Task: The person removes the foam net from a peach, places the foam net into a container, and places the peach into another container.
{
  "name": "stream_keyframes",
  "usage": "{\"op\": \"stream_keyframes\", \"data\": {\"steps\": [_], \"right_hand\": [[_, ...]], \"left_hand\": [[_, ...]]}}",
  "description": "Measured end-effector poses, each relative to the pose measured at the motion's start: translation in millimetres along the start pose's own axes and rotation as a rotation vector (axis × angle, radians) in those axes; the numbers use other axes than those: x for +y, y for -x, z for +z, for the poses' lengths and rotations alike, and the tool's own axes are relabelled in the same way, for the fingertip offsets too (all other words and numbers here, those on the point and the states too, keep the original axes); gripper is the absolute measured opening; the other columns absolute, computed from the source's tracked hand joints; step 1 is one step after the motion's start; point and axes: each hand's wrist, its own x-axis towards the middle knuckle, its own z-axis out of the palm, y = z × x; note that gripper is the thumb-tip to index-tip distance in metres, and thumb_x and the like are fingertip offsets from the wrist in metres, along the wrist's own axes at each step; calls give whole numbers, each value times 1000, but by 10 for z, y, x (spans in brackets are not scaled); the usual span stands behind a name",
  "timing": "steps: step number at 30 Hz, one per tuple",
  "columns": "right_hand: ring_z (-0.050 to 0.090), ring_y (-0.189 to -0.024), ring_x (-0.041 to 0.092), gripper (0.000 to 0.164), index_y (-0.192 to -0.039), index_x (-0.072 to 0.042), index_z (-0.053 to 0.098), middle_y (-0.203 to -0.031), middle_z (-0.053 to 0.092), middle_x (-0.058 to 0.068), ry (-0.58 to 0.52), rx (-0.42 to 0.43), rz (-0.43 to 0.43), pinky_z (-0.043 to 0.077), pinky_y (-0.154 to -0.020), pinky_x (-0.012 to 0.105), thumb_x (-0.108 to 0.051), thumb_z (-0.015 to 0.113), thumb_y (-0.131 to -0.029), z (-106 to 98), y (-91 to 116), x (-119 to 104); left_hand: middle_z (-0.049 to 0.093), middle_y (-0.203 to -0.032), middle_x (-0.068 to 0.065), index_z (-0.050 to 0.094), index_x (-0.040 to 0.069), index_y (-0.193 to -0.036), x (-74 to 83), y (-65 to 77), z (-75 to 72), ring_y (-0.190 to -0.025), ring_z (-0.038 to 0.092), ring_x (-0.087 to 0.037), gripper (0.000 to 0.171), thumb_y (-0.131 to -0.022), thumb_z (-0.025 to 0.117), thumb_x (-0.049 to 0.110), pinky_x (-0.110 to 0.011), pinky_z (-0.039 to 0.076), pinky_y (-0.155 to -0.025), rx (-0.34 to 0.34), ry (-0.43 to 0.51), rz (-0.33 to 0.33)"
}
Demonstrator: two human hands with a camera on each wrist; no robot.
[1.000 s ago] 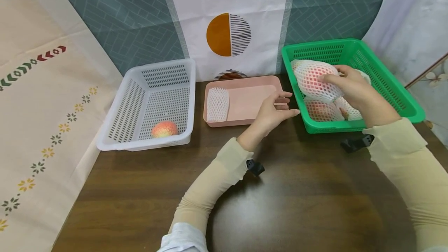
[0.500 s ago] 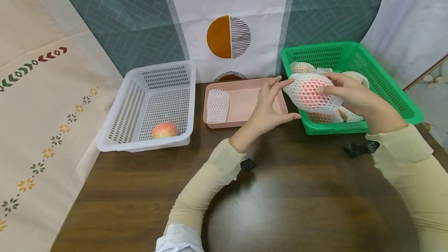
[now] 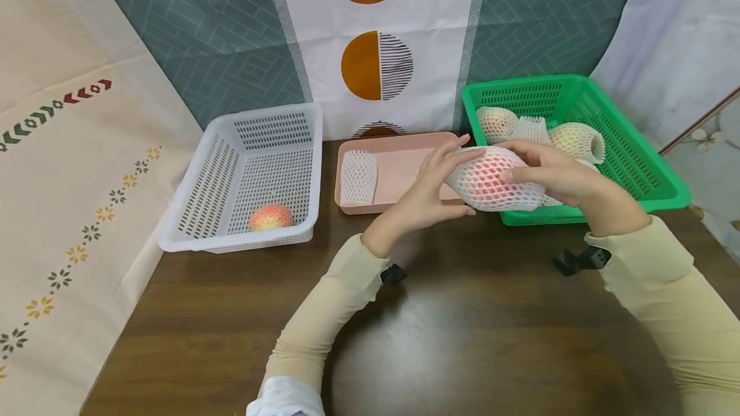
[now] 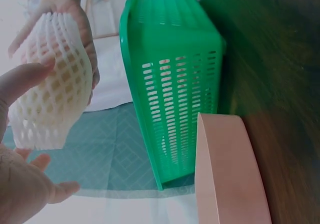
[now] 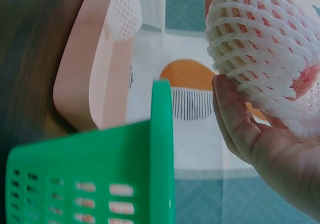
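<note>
My right hand holds a reddish peach in a white foam net sleeve, in front of the green basket's left side. In the right wrist view, red skin shows through one end of the sleeve. Fingers spread, my left hand is at the sleeve's left end. Its thumb overlaps the netting in the left wrist view; whether it presses there I cannot tell. The green basket contains several more netted fruits. A bare peach lies in the white basket.
Between the two baskets stands a shallow pink tray, with a flattened foam net sleeve at its left side. Everything stands on a dark wooden table. A patterned cloth hangs behind.
My right hand has lifted the netted peach out of the green basket and brought it left and nearer. My left hand has opened wider and moved slightly left, around the sleeve's end.
</note>
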Motion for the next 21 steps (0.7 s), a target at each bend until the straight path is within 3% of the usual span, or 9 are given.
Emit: {"op": "stream_keyframes", "data": {"steps": [10,16,21], "right_hand": [[63,-88,16,38,-132,-8,38,-110,58,2,-57,-48,10,57,-72,28,-6,47,-96,225,-102,21],[65,-86,16,49,-140,-10,30,-105,63,4,-89,-81,-67,57,-71,28,-3,47,-95,343,-169,34],[60,-97,15,53,-143,-11,29,-120,54,3,-31,-52,-131,55,-76,25,-3,49,-94,439,-205,46]], "left_hand": [[35,-146,-9,45,8,-137,-65,194,-127,-137,27,-20,79,-70,85,12,-34,19,-114,17,24,42],[38,-144,-10,46,7,-134,-68,322,-199,-134,30,-18,78,-67,87,12,-30,30,-110,52,77,34],[39,-139,-11,46,6,-134,-100,422,-232,-128,35,-18,79,-66,86,7,-26,43,-101,82,156,1]]}}
